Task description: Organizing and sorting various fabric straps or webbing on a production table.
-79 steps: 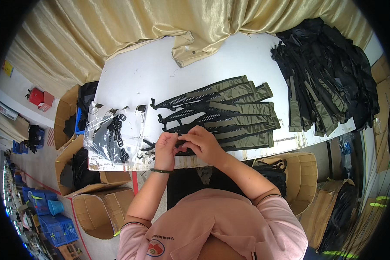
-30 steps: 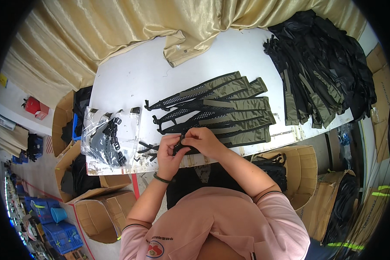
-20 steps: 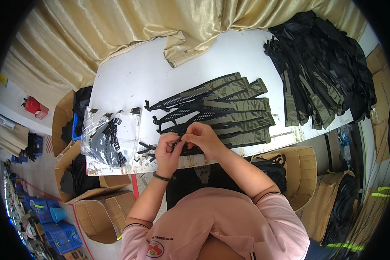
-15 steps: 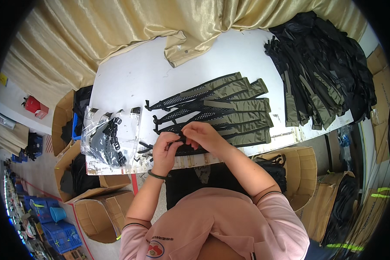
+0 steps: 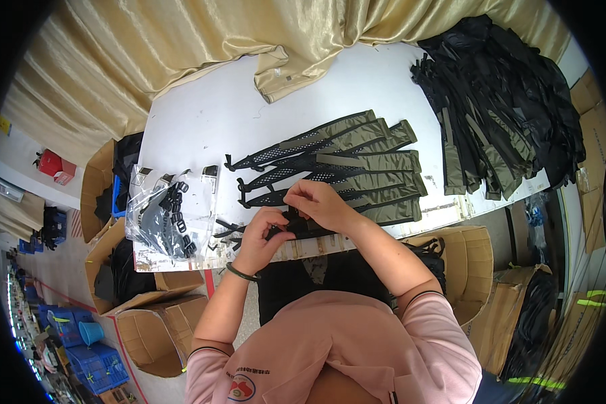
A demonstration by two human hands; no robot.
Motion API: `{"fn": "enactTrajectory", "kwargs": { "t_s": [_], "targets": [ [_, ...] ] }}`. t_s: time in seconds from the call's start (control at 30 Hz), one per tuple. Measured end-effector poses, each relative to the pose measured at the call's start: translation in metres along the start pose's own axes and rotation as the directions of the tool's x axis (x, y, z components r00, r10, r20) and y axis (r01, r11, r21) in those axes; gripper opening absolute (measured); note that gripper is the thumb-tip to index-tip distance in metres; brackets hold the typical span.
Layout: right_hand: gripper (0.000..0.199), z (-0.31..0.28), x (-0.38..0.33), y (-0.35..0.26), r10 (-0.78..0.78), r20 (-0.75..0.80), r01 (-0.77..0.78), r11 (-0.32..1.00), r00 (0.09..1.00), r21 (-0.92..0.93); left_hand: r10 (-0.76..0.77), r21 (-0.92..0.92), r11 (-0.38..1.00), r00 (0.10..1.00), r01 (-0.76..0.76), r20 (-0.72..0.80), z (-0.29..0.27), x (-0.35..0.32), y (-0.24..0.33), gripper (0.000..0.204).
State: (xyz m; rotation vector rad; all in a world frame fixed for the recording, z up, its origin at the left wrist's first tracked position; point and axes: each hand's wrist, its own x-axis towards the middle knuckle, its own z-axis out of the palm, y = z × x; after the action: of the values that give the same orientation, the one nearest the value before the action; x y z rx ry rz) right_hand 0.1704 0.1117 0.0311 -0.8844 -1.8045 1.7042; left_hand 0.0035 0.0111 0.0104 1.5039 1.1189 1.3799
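Several flat strap pieces [image 5: 367, 161] of olive fabric and black mesh lie fanned out on the white table, their thin black ends to the left. At the table's front edge, both hands are on the nearest black strap [image 5: 308, 231]. My left hand [image 5: 264, 236] has its fingers curled, with black strap material between thumb and fingers. Just right of it and slightly farther off, my right hand [image 5: 320, 205] pinches with its fingertips at the same strap. The fingers hide exactly what is pinched.
A clear plastic bag [image 5: 172, 215] with dark contents lies left on the table [image 5: 202, 121]. A large pile of black and olive straps [image 5: 498, 114] covers the right end. Gold curtain [image 5: 202, 40] hangs along the back. Cardboard boxes [image 5: 161, 333] stand around the table.
My left thumb has moved away from the fingertips and the left hand has widened around the black strap. My right hand has shifted slightly right, still pinching.
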Motion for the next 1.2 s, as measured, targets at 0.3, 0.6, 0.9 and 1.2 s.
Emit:
{"fn": "enactTrajectory", "kwargs": {
  "t_s": [0.3, 0.6, 0.9, 1.2],
  "targets": [
    [0.022, -0.008, -0.001, -0.001, -0.087, 0.209, 0.115, 0.986, 0.974, -0.123, 0.071, 0.184, 0.980, 0.997, -0.077, 0.041, -0.009, -0.001, -0.010, 0.027],
    [0.010, -0.003, 0.021, -0.007, -0.259, -0.337, 0.307, 0.947, 0.905, 0.098, -0.266, -0.383, 0.911, 0.926, 0.151, -0.267, -0.011, 0.026, -0.023, 0.036],
    [0.019, 0.007, -0.016, 0.088, -0.434, 0.115, 0.362, 0.543, 0.893, -0.757, -0.289, 0.587, 0.766, 0.956, 0.264, -0.054, -0.097, 0.006, -0.049, 0.033],
    [0.019, 0.005, -0.017, 0.094, -0.301, 0.134, 0.260, 0.430, 0.944, -0.865, -0.154, 0.855, 0.508, 0.965, -0.107, 0.212, -0.098, -0.035, -0.043, 0.017]
  ]
}}
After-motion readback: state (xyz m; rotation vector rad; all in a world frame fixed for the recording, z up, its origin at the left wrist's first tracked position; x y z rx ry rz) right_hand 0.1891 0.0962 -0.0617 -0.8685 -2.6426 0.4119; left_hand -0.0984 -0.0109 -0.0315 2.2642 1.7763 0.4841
